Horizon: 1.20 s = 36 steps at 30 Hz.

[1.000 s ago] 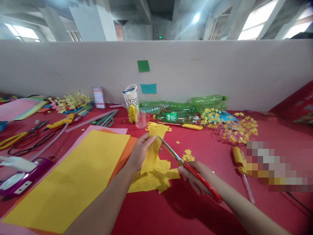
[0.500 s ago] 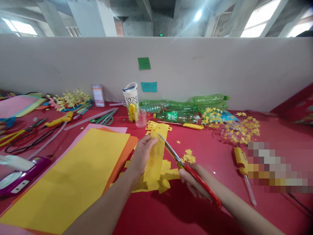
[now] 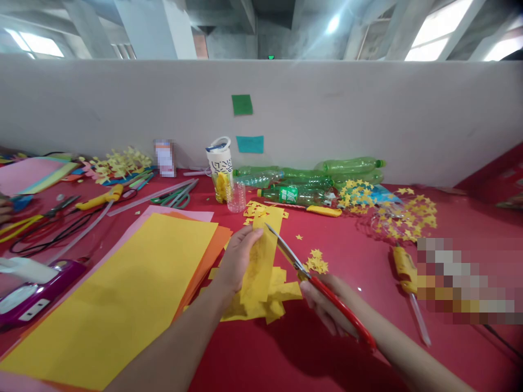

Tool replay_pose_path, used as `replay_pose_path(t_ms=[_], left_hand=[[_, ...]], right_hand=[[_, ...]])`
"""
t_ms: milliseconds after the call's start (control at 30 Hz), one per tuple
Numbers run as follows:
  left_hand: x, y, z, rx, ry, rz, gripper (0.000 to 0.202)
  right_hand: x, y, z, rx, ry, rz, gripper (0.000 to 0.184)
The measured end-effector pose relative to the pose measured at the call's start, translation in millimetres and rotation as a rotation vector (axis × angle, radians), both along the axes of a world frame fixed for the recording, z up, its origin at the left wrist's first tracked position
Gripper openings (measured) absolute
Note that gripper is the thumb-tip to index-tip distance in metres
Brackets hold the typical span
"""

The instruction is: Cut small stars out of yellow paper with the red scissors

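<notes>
My left hand (image 3: 237,259) pinches a narrow strip of yellow paper (image 3: 261,256) and holds it upright above a heap of yellow offcuts (image 3: 261,305). My right hand (image 3: 327,305) grips red-handled scissors (image 3: 318,286); their metal blades point up-left and meet the right edge of the strip. A few small cut yellow stars (image 3: 316,262) lie just right of the blades on the red tablecloth (image 3: 286,354).
Large yellow, orange and pink sheets (image 3: 122,294) lie at left. Green plastic bottles (image 3: 310,179), a patterned cup (image 3: 219,169) and a small clear cup (image 3: 236,197) stand at the back. Yellow stars (image 3: 404,218) are scattered at right, near a glue gun (image 3: 406,272). Scissors, cables and a purple device (image 3: 28,294) sit far left.
The strip was turned more upright and shifted slightly right in my left hand. The scissors stayed against its right edge and barely moved.
</notes>
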<state>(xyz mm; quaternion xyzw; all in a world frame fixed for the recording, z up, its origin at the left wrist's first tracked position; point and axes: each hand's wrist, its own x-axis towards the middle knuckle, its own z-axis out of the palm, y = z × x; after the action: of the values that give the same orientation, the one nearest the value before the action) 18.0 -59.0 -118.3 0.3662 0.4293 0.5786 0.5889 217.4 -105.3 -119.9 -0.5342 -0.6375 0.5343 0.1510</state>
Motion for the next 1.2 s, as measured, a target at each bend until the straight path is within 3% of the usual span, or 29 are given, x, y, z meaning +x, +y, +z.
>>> replay_pose_path(t_ms=[333, 533, 900, 1200], left_hand=[[-20, 9, 3.7, -0.007, 0.146, -0.216, 0.014], [-25, 10, 6.5, -0.013, 0.159, -0.280, 0.015], [-29, 12, 4.5, -0.013, 0.191, -0.274, 0.016], [-30, 12, 4.3, -0.015, 0.200, -0.276, 0.017]], right_hand=[[8, 2, 7.7, 0.005, 0.012, 0.106, 0.053], [11, 1, 7.1, 0.005, 0.029, 0.129, 0.053], [10, 1, 12.1, -0.035, 0.028, 0.130, 0.051], [9, 2, 1.2, -0.005, 0.035, 0.096, 0.053]])
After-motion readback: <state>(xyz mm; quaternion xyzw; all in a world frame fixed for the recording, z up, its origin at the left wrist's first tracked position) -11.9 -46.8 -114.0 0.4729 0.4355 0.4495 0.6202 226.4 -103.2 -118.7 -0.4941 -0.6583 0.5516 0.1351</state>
